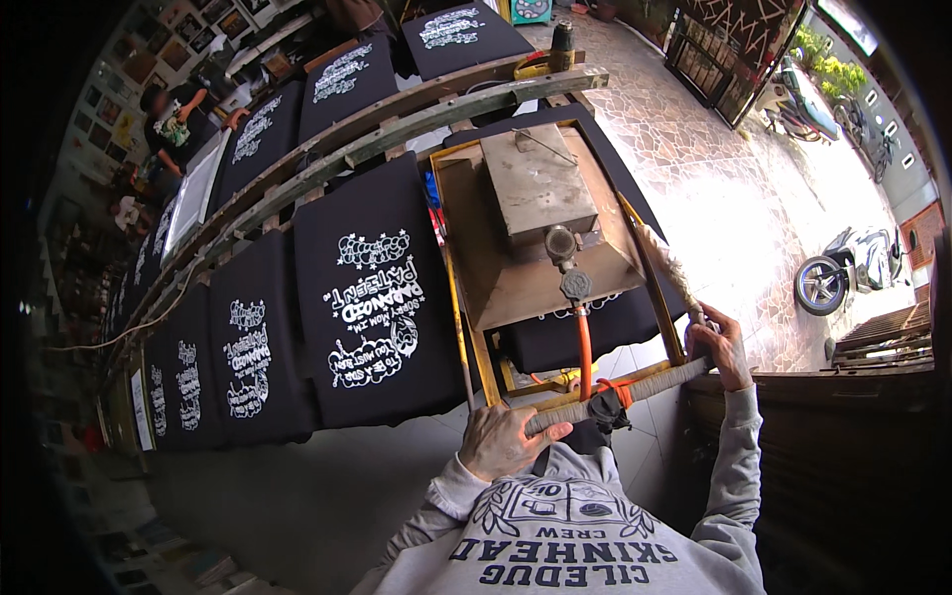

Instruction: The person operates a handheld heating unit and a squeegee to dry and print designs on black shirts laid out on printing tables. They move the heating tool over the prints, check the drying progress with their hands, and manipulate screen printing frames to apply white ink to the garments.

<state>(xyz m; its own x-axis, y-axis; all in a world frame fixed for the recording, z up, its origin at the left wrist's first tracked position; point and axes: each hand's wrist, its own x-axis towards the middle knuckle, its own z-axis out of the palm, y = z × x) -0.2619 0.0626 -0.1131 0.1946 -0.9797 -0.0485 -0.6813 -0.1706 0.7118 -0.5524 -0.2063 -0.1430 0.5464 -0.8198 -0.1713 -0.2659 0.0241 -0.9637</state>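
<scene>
Gripping a long, straight handle bar wrapped in beige tape (656, 388), we stand at the near end of a yellow metal frame (459, 327). Our left hand (496, 441) is closed over the bar's left end, thumb extended along the near side; we cannot tell how far its hidden fingertips wrap underneath. Our right hand (727, 349) is at the opposite end, its fingers bent round the corner where the bar meets a pale, fuzzy-wrapped side rod (669, 263).

Within the frame sits a boxy grey metal heater with a wide, flared hood (540, 188), above a black cloth garment with white print (555, 342) that it partly hides. From the heater's round grey metal valve fitting (574, 285), a bright orange hose (585, 347) runs toward us, and a black bundle tied with orange cord (608, 405) is fastened to the bar between our hands.

Left of the frame, we see a flat black garment with white lettering (367, 307), with more like it beyond. A person in a dark shirt (178, 129) stands at the far left.
</scene>
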